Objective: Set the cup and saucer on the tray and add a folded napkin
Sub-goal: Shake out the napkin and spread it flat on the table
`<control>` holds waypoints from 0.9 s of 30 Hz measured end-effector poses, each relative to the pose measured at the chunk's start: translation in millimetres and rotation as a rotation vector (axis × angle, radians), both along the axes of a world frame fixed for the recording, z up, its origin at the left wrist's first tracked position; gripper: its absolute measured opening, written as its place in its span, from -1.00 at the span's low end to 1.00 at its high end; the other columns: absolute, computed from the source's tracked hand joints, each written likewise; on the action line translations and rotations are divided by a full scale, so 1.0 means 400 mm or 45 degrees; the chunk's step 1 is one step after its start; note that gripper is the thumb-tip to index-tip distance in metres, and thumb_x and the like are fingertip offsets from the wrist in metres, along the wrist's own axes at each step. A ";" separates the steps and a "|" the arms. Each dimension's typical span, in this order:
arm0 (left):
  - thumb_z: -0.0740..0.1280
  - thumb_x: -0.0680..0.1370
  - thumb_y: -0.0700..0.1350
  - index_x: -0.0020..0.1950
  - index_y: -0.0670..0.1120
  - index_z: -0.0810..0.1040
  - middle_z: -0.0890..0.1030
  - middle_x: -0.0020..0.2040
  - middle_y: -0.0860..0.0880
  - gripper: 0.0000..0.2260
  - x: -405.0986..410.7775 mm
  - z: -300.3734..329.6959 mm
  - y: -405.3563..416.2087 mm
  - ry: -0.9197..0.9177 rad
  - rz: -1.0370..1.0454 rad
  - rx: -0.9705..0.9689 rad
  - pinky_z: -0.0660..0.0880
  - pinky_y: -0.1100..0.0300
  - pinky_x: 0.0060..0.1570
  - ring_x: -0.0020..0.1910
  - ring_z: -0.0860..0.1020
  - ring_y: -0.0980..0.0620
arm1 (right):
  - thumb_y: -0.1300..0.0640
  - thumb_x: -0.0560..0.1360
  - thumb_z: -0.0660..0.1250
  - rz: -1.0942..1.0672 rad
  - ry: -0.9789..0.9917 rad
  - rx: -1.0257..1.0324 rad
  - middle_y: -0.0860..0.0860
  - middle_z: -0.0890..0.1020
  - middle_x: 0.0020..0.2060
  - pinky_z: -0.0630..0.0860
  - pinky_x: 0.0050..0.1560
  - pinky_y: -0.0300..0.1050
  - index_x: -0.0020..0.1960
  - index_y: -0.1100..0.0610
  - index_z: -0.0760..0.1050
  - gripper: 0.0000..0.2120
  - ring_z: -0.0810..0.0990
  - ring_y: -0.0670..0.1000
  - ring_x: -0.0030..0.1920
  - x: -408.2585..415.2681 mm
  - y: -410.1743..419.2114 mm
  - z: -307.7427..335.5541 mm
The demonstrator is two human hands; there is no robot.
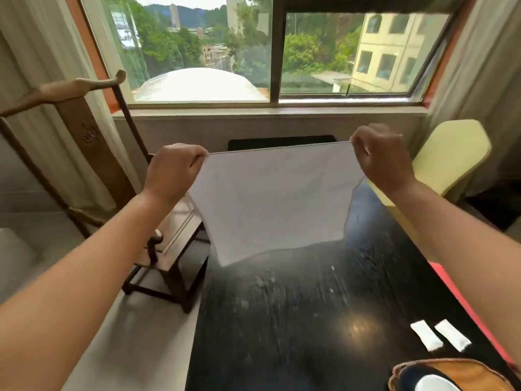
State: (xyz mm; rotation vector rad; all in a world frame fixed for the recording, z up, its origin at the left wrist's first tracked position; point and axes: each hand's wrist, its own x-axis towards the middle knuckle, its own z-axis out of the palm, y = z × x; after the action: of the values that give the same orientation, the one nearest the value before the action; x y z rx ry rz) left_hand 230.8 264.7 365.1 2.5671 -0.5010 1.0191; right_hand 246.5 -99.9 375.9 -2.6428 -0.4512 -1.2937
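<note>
— Where do we find the napkin [273, 198]?

— At the centre of the frame, held up in the air above the dark tabletop [296, 306]. We see a thin white cloth, smooth and unfolded, its top edge pulled into a taut straight line and the rest hanging down to a looser, slightly curved lower edge.

— And the hands?

— Our left hand [172, 173] has its fingers [197, 159] pinched closed on the upper left corner; our right hand [380, 159] pinches the upper right corner the same way. Both forearms reach in from the lower corners of the frame.

— What lies around it?

— The tabletop is black and glossy, with scratches and pale specks, and it catches a round glare at lower right. Near the lower right edge we see two small white packets [439, 334] lying side by side, and below them a woven tray [462, 372] with an orange-brown rim, cut off by the frame; something dark with a white oval sits in it, which we cannot identify. A red strip [462, 300] runs along the tabletop's right edge.

— Anything blocking the view?

— The hanging cloth hides the far middle of the tabletop. At left stands a dark wooden chair [158, 249], at right a pale yellow chair [451, 156], and a wide window [276, 52] fills the top.
</note>
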 end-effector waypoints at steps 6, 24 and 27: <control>0.27 0.52 -0.12 -0.02 -0.18 0.64 0.68 -0.11 -0.14 -0.80 -0.145 -0.263 0.009 0.083 -0.111 0.019 0.59 0.05 -0.16 -0.15 0.64 -0.11 | 0.20 0.51 0.18 0.094 0.138 0.158 0.19 0.56 -0.32 0.37 -0.18 -0.01 -0.22 0.28 0.50 -0.78 0.51 0.19 -0.26 -0.165 -0.015 -0.283; 0.41 0.41 -0.36 -0.04 -0.23 0.64 0.63 -0.02 -0.14 -0.85 -0.495 -1.117 -0.107 0.835 0.206 -0.176 0.42 0.29 0.07 0.01 0.54 -0.02 | 0.41 0.36 0.39 -0.131 0.981 0.284 0.18 0.57 -0.27 0.48 -0.17 0.07 -0.16 0.31 0.60 -0.91 0.52 0.18 -0.20 -0.491 -0.042 -1.122; 0.39 0.43 -0.37 -0.04 -0.25 0.64 0.62 -0.04 -0.18 -0.86 -0.503 -1.136 -0.118 0.709 0.277 -0.198 0.36 0.28 0.15 0.03 0.51 -0.03 | 0.42 0.39 0.35 -0.183 0.897 0.384 0.18 0.57 -0.22 0.36 -0.03 -0.12 -0.09 0.29 0.60 -0.87 0.45 0.08 -0.11 -0.502 -0.032 -1.139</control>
State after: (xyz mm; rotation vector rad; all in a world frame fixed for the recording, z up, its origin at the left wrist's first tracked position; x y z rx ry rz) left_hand 29.8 217.4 -89.3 2.6394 0.0054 0.3437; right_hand 45.6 -112.8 -79.6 -2.6597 0.0385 -0.3439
